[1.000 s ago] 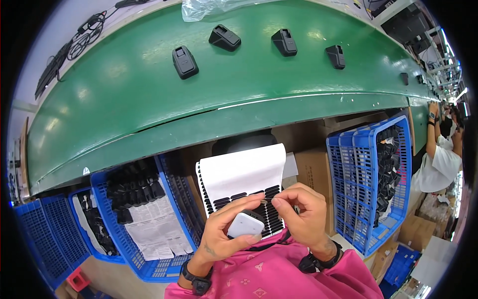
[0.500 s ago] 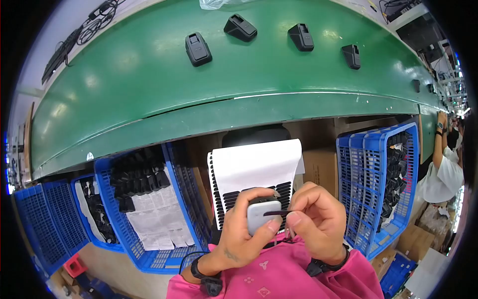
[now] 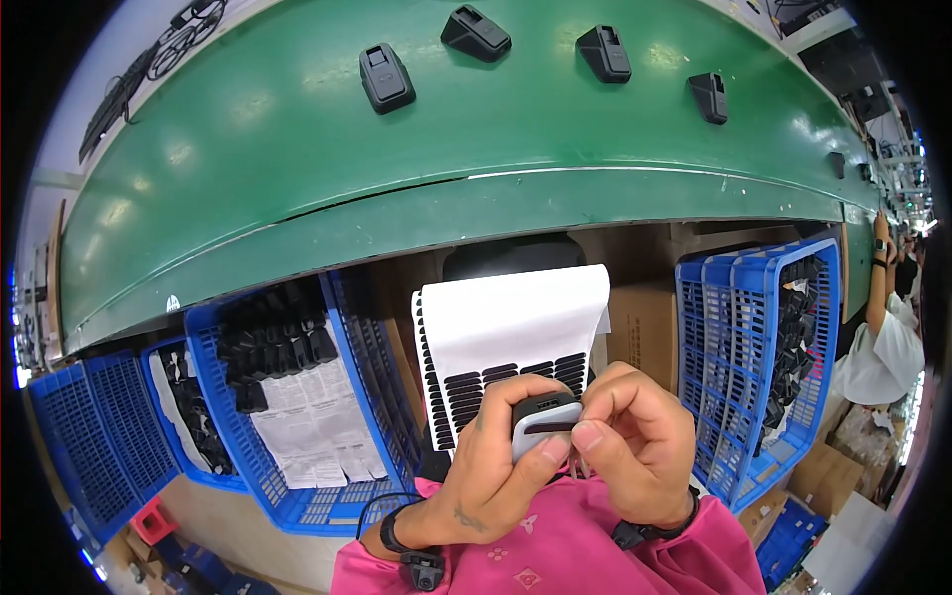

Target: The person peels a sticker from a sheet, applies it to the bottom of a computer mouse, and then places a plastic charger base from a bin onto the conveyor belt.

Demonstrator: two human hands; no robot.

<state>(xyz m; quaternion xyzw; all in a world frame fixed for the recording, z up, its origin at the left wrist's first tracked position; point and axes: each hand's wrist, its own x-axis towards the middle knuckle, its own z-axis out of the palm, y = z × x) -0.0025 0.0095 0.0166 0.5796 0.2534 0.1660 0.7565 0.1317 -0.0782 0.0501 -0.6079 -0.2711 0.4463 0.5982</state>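
Observation:
My left hand [image 3: 488, 471] is closed around a small black device with a pale grey face [image 3: 529, 446], held tilted above my lap. Between the thumb and forefinger of my right hand [image 3: 640, 446] is one end of a thin black adhesive strip [image 3: 550, 427]. The strip lies along the grey face, though I cannot tell whether it is stuck down. Behind my hands rests a sheet of black stickers [image 3: 466, 392], its white backing [image 3: 516, 305] curled over at the far end.
A green workbench [image 3: 268, 149] spans the far side, with several black docks [image 3: 387, 79] on it. At left, a blue crate [image 3: 288, 511] holds black parts and paper. Another blue crate [image 3: 722, 367] stands at right. Far right, another person's arm [image 3: 877, 288] reaches the bench.
My left hand has turned the device and shifted it slightly right. The black strip, which reached across the face from my right fingers, now lines up along it. The view has tilted slightly.

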